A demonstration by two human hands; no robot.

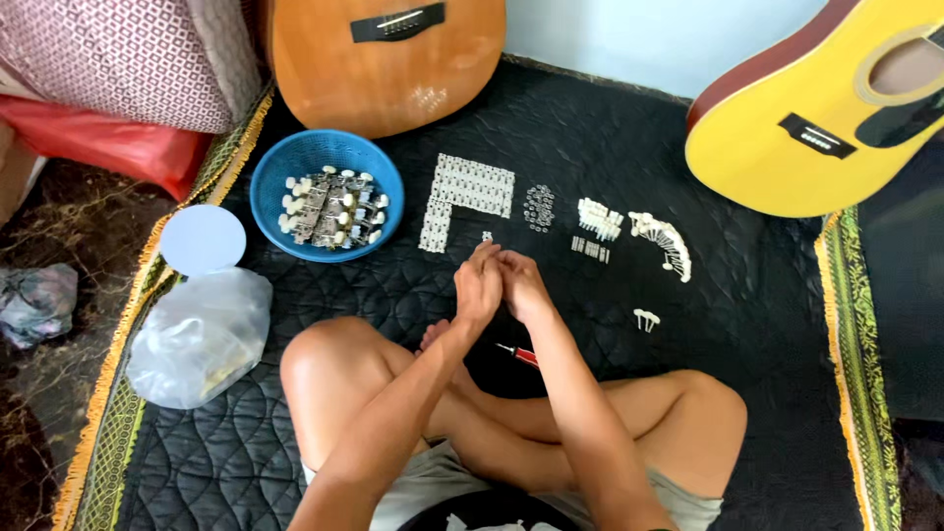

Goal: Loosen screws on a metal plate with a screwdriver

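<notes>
Crossed knees fill the bottom; just above, the left hand (479,285) and right hand (521,285) press together at centre, closed, contents hidden; the small metal part (487,236) lies just above the left.

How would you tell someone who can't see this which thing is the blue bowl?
Start at the brown guitar leaning at the top of the black quilted mat. Just below its body, a little left, sits the blue bowl, a round plastic basket. It alone is bright blue and heaped with metal tuning pegs; the round disc beside it is pale and flat.
</notes>
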